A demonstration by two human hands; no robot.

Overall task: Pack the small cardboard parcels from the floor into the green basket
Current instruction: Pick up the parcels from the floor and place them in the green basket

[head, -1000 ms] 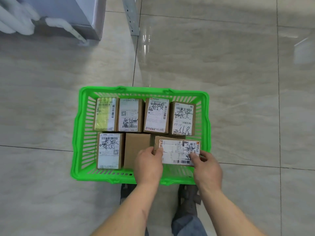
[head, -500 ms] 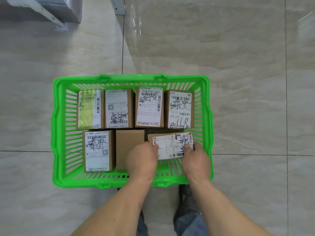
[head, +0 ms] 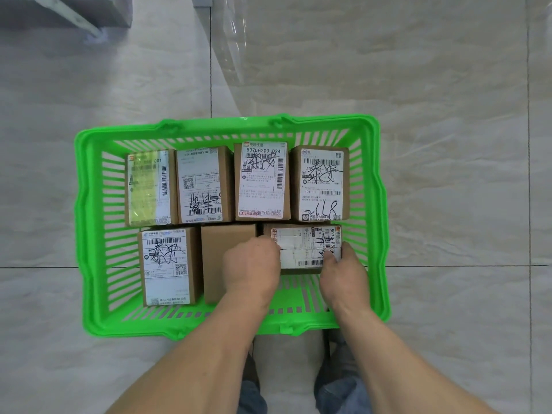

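Note:
The green basket [head: 89, 234] stands on the tiled floor and holds several cardboard parcels. A back row of labelled parcels [head: 263, 180] fills its far side. In the near row lie a labelled parcel [head: 167, 265] and a plain brown parcel [head: 221, 246]. At the near right a sideways labelled parcel [head: 301, 248] lies low in the basket, gripped at its left end by my left hand [head: 251, 264] and at its right end by my right hand [head: 343, 273].
Glossy beige floor tiles surround the basket. A grey cabinet corner with a white strip [head: 74, 13] sits at the top left. My feet [head: 337, 372] are just behind the basket's near rim. No loose parcels show on the floor.
Both hands have carried the sideways parcel down and forward into the basket's near right corner, up against the back row. The view has shifted closer over the basket.

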